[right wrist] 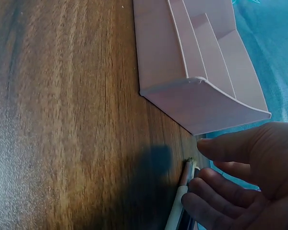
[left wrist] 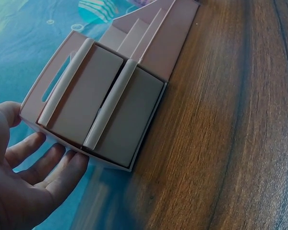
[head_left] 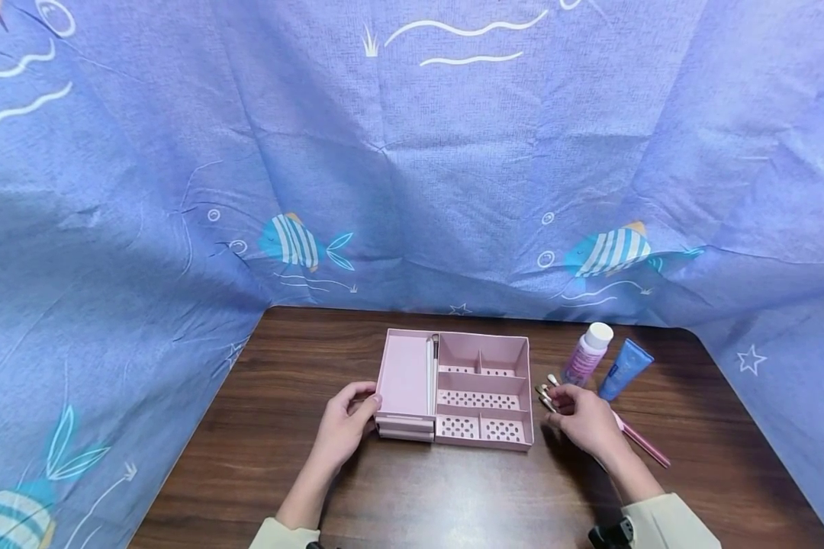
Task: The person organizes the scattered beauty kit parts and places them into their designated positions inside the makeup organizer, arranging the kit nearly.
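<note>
A pink compartment organizer (head_left: 481, 358) stands mid-table, two shallow drawers (left wrist: 110, 110) with pale handles in its front left. My left hand (head_left: 365, 408) lies against its left front corner, fingers straight (left wrist: 48, 160) beside the side wall and thumb at the edge, gripping nothing. My right hand (head_left: 556, 404) hovers just right of the organizer, its fingertips (right wrist: 206, 189) resting on several slim cosmetic sticks (head_left: 546, 387) that lie on the wood. One white stick (right wrist: 181, 196) shows under the fingers. The thumb is stretched out above them.
A narrow slot in the organizer holds a white stick and a brush (head_left: 432, 362). A pink bottle with a white cap (head_left: 588, 353), a blue tube (head_left: 625, 369) and a pink pen (head_left: 644, 444) lie right of my hand. Blue fish-print cloth (head_left: 412, 168) walls in the brown table (head_left: 261, 427).
</note>
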Tool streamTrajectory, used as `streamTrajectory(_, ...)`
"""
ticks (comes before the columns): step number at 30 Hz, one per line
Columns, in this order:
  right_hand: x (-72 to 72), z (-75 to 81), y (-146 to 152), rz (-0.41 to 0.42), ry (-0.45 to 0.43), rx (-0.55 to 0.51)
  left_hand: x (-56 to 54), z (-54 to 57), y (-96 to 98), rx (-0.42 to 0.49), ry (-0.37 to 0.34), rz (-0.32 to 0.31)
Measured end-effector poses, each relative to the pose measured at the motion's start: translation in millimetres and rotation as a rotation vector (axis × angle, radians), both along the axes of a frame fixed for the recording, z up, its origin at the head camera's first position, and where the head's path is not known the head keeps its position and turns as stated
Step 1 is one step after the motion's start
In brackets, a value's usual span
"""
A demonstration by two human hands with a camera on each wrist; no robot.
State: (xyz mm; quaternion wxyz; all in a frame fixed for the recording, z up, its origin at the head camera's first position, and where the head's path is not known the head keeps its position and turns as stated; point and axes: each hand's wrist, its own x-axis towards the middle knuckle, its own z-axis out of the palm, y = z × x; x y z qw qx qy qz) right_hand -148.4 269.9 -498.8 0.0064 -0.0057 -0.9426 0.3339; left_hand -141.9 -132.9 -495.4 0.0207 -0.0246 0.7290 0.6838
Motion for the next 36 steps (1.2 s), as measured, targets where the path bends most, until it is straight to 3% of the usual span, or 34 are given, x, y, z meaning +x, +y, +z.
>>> streamTrajectory(18, -0.6, -1.5, -6, 0.060, -0.047, 0.018, -1.5, -3.8, -1.3, -0.009, 0.000, -0.004)
streamTrajectory(36, 0.6, -5.0, -11, 0.067, -0.007, 0.111, -2.5, -4.5, -0.6, 0.018, 0.014, -0.015)
